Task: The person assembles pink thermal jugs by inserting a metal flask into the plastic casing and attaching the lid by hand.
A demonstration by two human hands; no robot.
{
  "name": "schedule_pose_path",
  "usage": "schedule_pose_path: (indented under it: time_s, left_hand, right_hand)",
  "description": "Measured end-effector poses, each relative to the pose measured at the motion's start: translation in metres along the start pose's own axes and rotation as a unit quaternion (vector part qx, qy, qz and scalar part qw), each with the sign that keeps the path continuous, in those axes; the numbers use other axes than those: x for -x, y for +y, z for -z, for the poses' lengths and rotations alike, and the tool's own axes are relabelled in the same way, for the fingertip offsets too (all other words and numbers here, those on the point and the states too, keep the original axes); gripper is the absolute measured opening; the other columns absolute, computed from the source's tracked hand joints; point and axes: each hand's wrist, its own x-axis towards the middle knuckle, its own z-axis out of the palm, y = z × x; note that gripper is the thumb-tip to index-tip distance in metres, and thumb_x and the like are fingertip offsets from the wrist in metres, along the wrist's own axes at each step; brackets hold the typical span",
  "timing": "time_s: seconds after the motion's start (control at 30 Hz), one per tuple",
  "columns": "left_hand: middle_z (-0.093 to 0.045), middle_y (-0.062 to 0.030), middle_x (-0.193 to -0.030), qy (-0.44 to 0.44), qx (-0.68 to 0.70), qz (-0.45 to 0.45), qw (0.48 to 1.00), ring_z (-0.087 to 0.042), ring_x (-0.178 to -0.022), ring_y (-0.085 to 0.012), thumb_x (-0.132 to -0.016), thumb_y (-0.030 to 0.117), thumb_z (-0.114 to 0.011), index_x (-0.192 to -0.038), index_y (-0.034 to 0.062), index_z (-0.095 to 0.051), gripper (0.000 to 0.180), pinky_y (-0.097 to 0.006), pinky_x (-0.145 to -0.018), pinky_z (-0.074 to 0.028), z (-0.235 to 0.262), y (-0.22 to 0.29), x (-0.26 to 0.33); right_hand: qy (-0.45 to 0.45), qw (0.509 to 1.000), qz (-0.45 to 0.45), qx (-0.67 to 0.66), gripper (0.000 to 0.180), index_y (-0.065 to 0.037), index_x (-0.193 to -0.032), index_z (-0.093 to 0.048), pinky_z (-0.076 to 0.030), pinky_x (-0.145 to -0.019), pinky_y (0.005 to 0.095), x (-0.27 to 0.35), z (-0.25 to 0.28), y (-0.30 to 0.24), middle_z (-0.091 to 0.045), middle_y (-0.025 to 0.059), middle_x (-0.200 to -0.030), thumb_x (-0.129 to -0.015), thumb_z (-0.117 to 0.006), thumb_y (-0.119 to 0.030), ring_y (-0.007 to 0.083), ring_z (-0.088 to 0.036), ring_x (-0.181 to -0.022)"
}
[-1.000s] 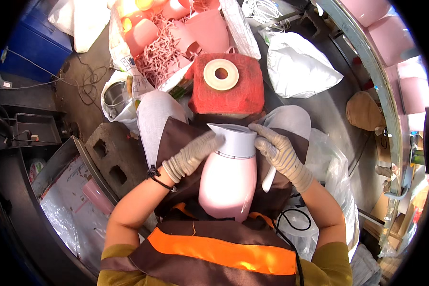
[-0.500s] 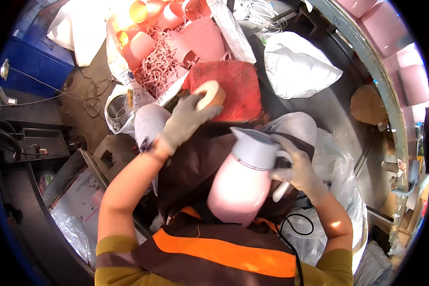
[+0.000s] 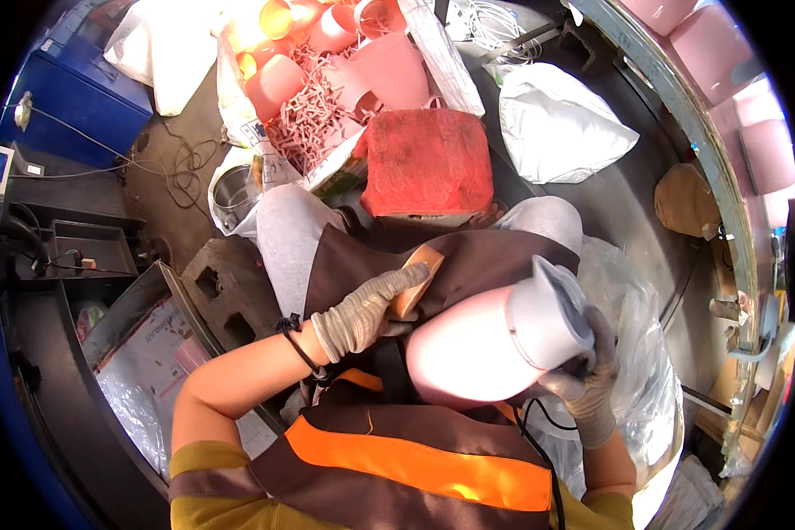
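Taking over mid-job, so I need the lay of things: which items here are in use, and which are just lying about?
In use:
left hand holding tape roll
right hand gripping pink kettle

Lying about:
red cushion block
white bag
pink parts pile
concrete block

Counted: one pink kettle (image 3: 490, 349), one tape roll (image 3: 412, 281), one red block (image 3: 428, 163), two gloved hands, one white bag (image 3: 561, 128), one concrete block (image 3: 230, 291).

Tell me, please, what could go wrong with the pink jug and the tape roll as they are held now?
The pink jug lies tilted on the lap, gripped only by the right hand near its white top; it might slide off. The left hand pinches the tape roll by its edge, so it could drop.
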Motion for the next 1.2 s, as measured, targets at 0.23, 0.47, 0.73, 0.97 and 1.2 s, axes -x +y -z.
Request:
schedule_pose_path:
  time_s: [0.23,0.47,0.73,0.97,1.2]
  left_hand:
    - [-0.06,-0.0029,-0.108,-0.038,-0.103,0.035,0.993,-0.059,-0.096,-0.0123,-0.088,0.036,-0.07,-0.125,0.0045,-0.053,0.051,-0.028,-0.087,-0.05,-0.038,0.006,-0.019]
    - [-0.064,-0.0093,-0.115,-0.175,-0.014,-0.199,0.964,-0.061,-0.108,-0.0209,-0.09,0.032,-0.067,-0.124,0.0049,-0.058,0.044,-0.035,-0.098,-0.049,-0.054,0.118,-0.032]
    - [-0.067,-0.0042,-0.099,0.011,-0.031,-0.401,0.915,-0.063,-0.087,-0.0139,-0.09,0.04,-0.063,-0.11,0.0029,-0.063,0.042,-0.028,-0.08,-0.05,0.027,0.189,-0.146]
    - [-0.057,0.0035,-0.093,0.107,-0.151,-0.44,0.879,-0.053,-0.082,-0.0078,-0.089,0.042,-0.067,-0.108,0.0073,-0.063,0.04,-0.023,-0.076,-0.044,0.054,0.202,-0.116]
    - [-0.062,-0.0029,-0.11,0.119,-0.144,-0.538,0.822,-0.062,-0.099,-0.0179,-0.088,0.043,-0.067,-0.119,0.0101,-0.06,0.046,-0.031,-0.088,-0.049,0.025,0.241,-0.004]
  right_hand:
    - [0.153,0.982,0.004,-0.111,0.114,-0.002,-0.148,-0.028,-0.044,-0.105,0.0432,0.048,-0.004,0.005,-0.045,0.0201,-0.141,-0.057,-0.094,-0.027,0.0332,-0.05,-0.127]
    - [0.17,0.974,0.135,0.06,0.107,0.007,-0.141,-0.035,-0.053,-0.09,0.0377,-0.085,0.007,-0.014,-0.06,0.0192,-0.121,-0.058,-0.093,-0.025,0.0303,-0.062,-0.109]
    - [0.055,0.903,0.349,0.247,0.078,-0.007,-0.132,-0.052,-0.055,-0.069,0.039,-0.244,-0.068,-0.003,-0.064,0.0154,-0.107,-0.067,-0.086,-0.036,0.0305,-0.065,-0.083]
    - [-0.031,0.91,0.324,0.258,0.082,-0.007,-0.138,-0.047,-0.054,-0.08,0.0425,-0.26,-0.072,-0.006,-0.061,0.0188,-0.111,-0.071,-0.082,-0.039,0.0352,-0.064,-0.095]
    - [-0.05,0.95,0.227,0.209,0.097,-0.008,-0.149,-0.028,-0.052,-0.085,0.0461,-0.255,-0.072,-0.009,-0.061,0.0231,-0.116,-0.074,-0.079,-0.043,0.041,-0.063,-0.099]
